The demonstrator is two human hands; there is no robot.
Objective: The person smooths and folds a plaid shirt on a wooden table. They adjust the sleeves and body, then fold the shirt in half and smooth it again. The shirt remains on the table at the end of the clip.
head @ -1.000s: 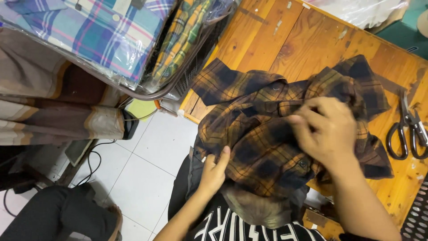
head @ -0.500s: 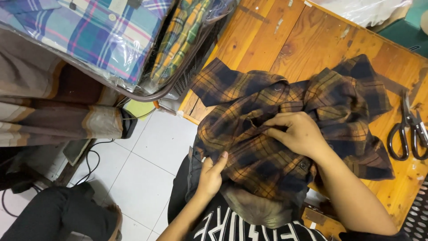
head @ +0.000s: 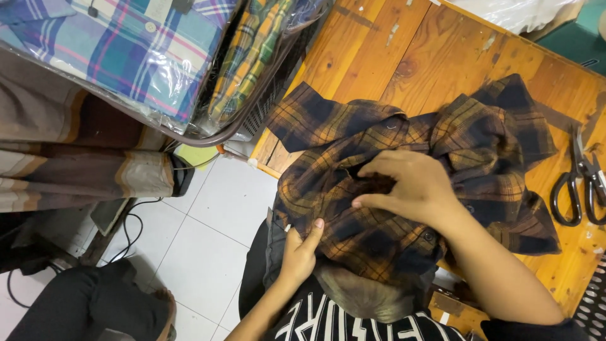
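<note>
Both forearms bare, no sleeves at wrists. Left hand, right hand: no rings, no gloves. Black top, white block lettering, at 6 o'clock.

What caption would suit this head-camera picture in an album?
Both hands, right hand and left hand, press a dark plaid shirt on a wooden table, scissors beside.
</note>
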